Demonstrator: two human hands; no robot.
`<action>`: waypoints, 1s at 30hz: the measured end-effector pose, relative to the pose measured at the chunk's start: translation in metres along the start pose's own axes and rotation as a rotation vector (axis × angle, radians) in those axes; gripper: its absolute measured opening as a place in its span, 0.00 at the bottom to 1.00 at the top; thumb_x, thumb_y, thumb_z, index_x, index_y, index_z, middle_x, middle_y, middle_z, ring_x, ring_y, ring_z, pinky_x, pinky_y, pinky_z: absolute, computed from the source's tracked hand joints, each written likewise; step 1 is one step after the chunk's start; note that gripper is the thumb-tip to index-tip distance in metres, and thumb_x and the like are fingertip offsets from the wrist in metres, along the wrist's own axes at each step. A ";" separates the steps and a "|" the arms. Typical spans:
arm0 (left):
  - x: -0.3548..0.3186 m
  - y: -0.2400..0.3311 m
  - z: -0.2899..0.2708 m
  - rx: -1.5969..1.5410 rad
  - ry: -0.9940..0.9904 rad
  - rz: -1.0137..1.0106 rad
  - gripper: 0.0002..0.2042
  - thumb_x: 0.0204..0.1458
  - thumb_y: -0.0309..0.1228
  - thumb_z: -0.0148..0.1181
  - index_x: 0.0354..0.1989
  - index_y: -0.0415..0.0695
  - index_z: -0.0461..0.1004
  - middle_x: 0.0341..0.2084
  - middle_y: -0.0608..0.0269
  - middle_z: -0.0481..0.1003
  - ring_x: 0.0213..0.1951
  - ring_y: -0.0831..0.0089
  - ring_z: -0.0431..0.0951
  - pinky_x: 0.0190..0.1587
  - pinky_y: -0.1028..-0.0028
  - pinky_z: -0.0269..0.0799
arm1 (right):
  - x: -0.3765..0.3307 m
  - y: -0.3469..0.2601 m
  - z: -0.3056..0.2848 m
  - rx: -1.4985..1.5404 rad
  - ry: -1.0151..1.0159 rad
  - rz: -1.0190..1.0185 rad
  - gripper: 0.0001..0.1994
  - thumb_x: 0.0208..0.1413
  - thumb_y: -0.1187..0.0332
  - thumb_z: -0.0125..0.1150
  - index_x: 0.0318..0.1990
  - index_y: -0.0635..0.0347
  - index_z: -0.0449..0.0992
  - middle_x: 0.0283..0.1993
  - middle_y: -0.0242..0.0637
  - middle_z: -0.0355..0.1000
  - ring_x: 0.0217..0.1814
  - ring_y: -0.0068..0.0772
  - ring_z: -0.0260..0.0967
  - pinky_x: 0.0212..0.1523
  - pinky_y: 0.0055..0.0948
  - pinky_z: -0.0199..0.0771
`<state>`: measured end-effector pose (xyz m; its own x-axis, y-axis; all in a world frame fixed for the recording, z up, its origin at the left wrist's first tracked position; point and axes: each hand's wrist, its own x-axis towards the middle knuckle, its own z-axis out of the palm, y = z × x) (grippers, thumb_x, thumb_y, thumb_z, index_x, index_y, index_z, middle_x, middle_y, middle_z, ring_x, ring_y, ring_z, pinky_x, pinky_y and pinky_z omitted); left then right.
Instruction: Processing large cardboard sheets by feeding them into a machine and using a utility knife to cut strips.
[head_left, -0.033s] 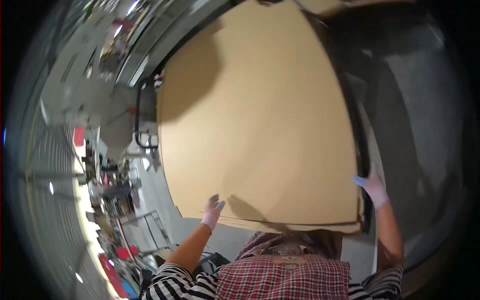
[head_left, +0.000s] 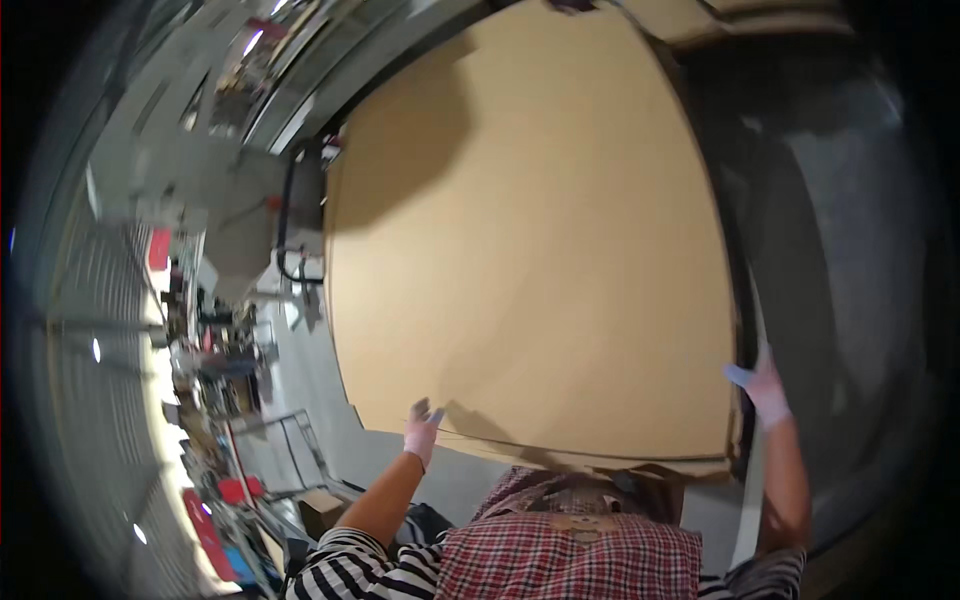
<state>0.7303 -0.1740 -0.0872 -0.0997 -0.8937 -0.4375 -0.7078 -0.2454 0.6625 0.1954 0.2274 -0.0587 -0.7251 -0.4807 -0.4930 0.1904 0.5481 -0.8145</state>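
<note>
A large tan cardboard sheet [head_left: 540, 230] lies flat in front of me, with more sheet edges showing beneath its near side. My left hand [head_left: 422, 432], in a white glove with bluish fingertips, is at the near left part of the sheet. Its fingers are stretched and the thumb stands apart, with nothing held. At the near right corner, my right hand [head_left: 766, 392], gloved alike, is beside the dark right edge. Its thumb points in toward the sheet while the fingers reach forward along the side. Whether either hand presses on the cardboard is hard to tell.
A black tube handle [head_left: 287, 215] stands by the sheet's left side. Grey machinery [head_left: 170, 170] is at the far left, with a metal cart frame [head_left: 290, 445] and a cardboard box [head_left: 320, 508] at the near left. A dark grey surface [head_left: 860, 260] lies to the right.
The cardboard and its surroundings sit slightly farther right in the picture. My right hand appears a little farther right and lower; my left hand stays near the same edge, still spread.
</note>
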 end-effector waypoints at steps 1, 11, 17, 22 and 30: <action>0.010 -0.040 -0.032 0.108 0.137 -0.088 0.34 0.53 0.34 0.68 0.65 0.38 0.58 0.60 0.49 0.66 0.60 0.59 0.67 0.61 0.66 0.64 | 0.007 0.029 -0.007 -0.137 0.070 -0.193 0.41 0.41 0.72 0.73 0.64 0.71 0.58 0.62 0.48 0.66 0.64 0.38 0.64 0.65 0.35 0.63; 0.060 -0.216 -0.112 -1.682 0.020 -0.481 0.42 0.45 0.61 0.65 0.66 0.52 0.62 0.64 0.62 0.65 0.60 0.53 0.69 0.62 0.47 0.64 | -0.078 -0.179 -0.034 -0.513 -0.008 -0.008 0.33 0.59 0.59 0.58 0.65 0.73 0.58 0.61 0.51 0.65 0.61 0.39 0.65 0.64 0.33 0.63; 0.064 -0.224 -0.128 -1.482 0.072 -0.458 0.33 0.56 0.56 0.57 0.65 0.50 0.62 0.63 0.60 0.67 0.63 0.54 0.67 0.62 0.46 0.65 | -0.075 -0.084 -0.052 -0.644 0.129 -0.006 0.34 0.57 0.58 0.61 0.66 0.69 0.60 0.63 0.52 0.64 0.63 0.44 0.66 0.62 0.39 0.67; 0.016 -0.185 -0.134 -1.398 0.072 -0.360 0.34 0.57 0.55 0.56 0.66 0.48 0.60 0.65 0.60 0.64 0.65 0.57 0.64 0.62 0.49 0.65 | -0.080 -0.047 -0.047 -0.485 0.036 0.252 0.35 0.57 0.55 0.60 0.69 0.62 0.57 0.69 0.50 0.58 0.67 0.43 0.61 0.63 0.44 0.65; -0.183 -0.307 -0.023 -1.635 -0.145 -0.669 0.30 0.56 0.55 0.57 0.60 0.47 0.67 0.57 0.62 0.72 0.58 0.63 0.71 0.60 0.58 0.67 | -0.084 -0.074 -0.073 -0.487 0.085 0.363 0.37 0.57 0.53 0.59 0.71 0.56 0.55 0.73 0.48 0.54 0.70 0.42 0.59 0.64 0.48 0.63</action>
<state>0.9819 0.0562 -0.1970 -0.2329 -0.4780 -0.8469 0.6966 -0.6897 0.1977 0.1940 0.2773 0.0656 -0.7247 -0.1596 -0.6704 0.1250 0.9262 -0.3556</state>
